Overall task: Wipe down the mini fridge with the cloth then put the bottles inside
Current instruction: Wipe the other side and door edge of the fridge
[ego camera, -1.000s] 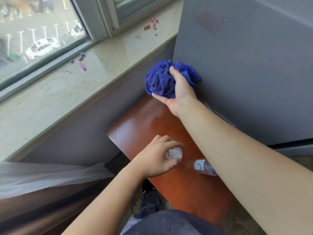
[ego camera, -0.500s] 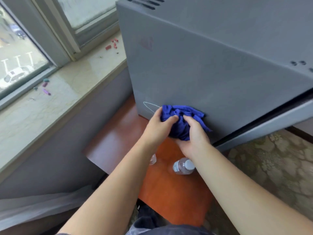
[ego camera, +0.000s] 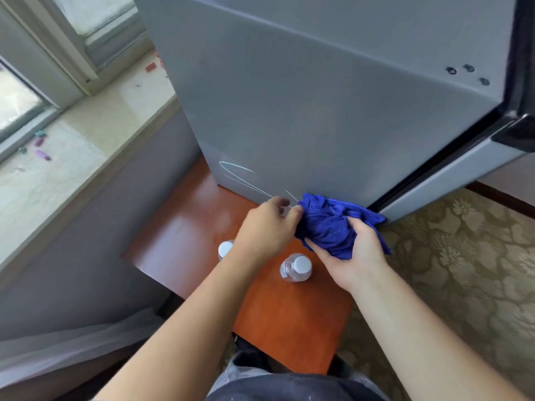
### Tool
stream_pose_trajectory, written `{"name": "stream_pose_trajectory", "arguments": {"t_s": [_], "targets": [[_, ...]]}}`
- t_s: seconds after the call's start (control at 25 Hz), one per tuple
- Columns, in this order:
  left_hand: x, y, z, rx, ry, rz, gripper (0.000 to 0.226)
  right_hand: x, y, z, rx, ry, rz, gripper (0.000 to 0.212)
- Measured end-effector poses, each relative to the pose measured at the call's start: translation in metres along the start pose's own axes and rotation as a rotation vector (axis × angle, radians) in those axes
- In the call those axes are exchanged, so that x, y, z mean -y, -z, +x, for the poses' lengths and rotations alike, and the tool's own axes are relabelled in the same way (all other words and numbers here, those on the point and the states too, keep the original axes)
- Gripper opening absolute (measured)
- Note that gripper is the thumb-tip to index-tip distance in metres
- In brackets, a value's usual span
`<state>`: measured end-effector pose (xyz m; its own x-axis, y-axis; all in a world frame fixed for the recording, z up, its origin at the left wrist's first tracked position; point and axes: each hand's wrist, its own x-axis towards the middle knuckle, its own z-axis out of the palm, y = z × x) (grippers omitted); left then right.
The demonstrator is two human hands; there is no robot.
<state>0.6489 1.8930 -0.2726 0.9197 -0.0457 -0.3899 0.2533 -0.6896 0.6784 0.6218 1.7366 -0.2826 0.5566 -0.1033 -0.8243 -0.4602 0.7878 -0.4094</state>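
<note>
Fridge side (ego camera: 318, 111): right hand (ego camera: 357, 257) around cloth (ego camera: 327, 224)

**A furnished room by a window: home or hotel**

A grey mini fridge (ego camera: 318, 111) stands on a low reddish wooden stand (ego camera: 179, 227). Left of the fridge, a pale stone windowsill (ego camera: 86, 146) runs under a metal-framed window (ego camera: 17, 105). To the fridge's lower right lies floral-patterned carpet (ego camera: 463, 270), and to its lower left a sheer curtain (ego camera: 58, 348).

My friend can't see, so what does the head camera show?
The right hand holds a bunched blue cloth, left hand at its edge, low against the grey mini fridge. Two white-capped bottles stand on the wooden table.
</note>
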Motion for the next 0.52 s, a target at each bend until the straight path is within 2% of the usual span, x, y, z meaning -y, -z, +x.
{"name": "stream_pose_trajectory", "arguments": {"t_s": [0.08, 0.12, 0.2, 0.32, 0.52], "targets": [[0.017, -0.002, -0.016, -0.099, -0.208, 0.17, 0.018, -0.004, 0.001, 0.007, -0.049, 0.002, 0.014, 0.033], [0.024, -0.006, -0.027, -0.058, -0.326, 0.239, 0.017, -0.006, 0.002, 0.011, -0.078, -0.001, 0.023, 0.033], [0.031, -0.023, -0.042, 0.063, -0.456, 0.396, 0.028, -0.01, 0.006, 0.02, -0.126, -0.021, 0.0, 0.035], [0.037, -0.044, -0.038, 0.092, -0.505, 0.518, 0.031, -0.018, 0.009, 0.035, -0.218, -0.03, -0.026, 0.034], [0.053, -0.04, -0.033, 0.176, -0.49, 0.46, 0.029, -0.026, 0.009, 0.062, -0.281, -0.096, -0.025, 0.026]]}}
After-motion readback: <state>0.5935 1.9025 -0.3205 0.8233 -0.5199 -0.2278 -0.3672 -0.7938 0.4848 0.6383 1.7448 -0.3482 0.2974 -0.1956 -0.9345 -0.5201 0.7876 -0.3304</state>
